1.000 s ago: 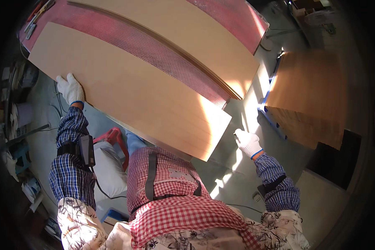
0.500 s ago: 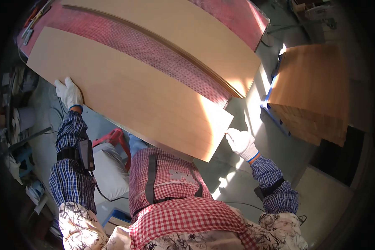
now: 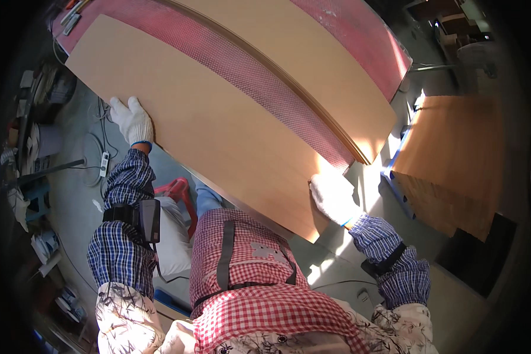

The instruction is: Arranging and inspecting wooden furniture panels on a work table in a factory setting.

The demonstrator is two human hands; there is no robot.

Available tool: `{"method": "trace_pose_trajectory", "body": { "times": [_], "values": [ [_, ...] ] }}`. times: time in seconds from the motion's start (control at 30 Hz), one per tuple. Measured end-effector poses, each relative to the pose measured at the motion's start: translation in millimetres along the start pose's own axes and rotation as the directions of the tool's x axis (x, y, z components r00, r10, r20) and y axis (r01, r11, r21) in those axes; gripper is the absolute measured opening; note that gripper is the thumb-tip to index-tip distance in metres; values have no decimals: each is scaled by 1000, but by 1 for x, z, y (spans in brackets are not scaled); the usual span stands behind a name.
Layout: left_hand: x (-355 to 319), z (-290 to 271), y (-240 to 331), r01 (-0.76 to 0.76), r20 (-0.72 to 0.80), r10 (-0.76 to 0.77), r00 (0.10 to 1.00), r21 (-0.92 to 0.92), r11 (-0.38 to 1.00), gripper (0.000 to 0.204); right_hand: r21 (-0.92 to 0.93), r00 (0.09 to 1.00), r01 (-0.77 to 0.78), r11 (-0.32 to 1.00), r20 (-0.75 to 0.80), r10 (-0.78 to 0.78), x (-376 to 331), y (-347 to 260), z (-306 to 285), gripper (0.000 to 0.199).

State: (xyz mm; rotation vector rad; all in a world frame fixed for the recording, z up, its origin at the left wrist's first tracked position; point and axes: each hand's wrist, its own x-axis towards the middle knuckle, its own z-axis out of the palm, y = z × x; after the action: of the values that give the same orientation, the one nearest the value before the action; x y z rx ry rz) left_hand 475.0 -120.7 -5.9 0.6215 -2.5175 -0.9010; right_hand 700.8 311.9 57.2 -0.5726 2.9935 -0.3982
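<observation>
Both gloved hands are gripping the near wooden board (image 3: 218,135), a long pale panel lying aslant on the table (image 3: 230,56) with its red mesh cover. The left hand (image 3: 133,120) is pressing flat against the board's near long edge toward its left end, fingers spread over the top face, so the grip there is holding the board's edge. The right hand (image 3: 333,197) is closing around the board's right corner in bright sunlight, its grip wrapping that end. A second pale board (image 3: 312,65) is lying farther back on the red mesh, parallel to the first. To the right, well apart, a stack of orange-brown panels (image 3: 454,159) is sitting on a blue support. A red stool (image 3: 180,192) is standing on the floor below the board's near edge.
</observation>
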Motion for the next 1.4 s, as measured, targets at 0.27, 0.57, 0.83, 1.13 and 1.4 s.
{"method": "trace_pose_trajectory", "body": {
  "times": [0.27, 0.57, 0.83, 1.13, 1.4],
  "values": [
    [-20, 7, 19, 113, -3, -114, 994, -65, 991, 69, -177, 965, -30, 984, 252, 75, 142, -48, 22, 19],
    [-40, 15, 35, 160, 6, -160, 987, -85, 983, 68, -149, 976, 46, 988, 220, -12, 291, -85, 25, 17],
    [-57, 16, 50, 166, 16, -165, 986, -98, 981, 69, -108, 983, 48, 993, 179, -28, 427, -136, 17, 18],
    [-70, 13, 70, 187, 82, -179, 980, -98, 977, 67, -85, 988, 55, 995, 146, -42, 578, -189, 12, 27],
    [-75, 6, 78, 244, 162, -217, 963, -171, 955, 68, -95, 991, 100, 990, 93, -92, 688, -229, 12, 34]
  ]
}}
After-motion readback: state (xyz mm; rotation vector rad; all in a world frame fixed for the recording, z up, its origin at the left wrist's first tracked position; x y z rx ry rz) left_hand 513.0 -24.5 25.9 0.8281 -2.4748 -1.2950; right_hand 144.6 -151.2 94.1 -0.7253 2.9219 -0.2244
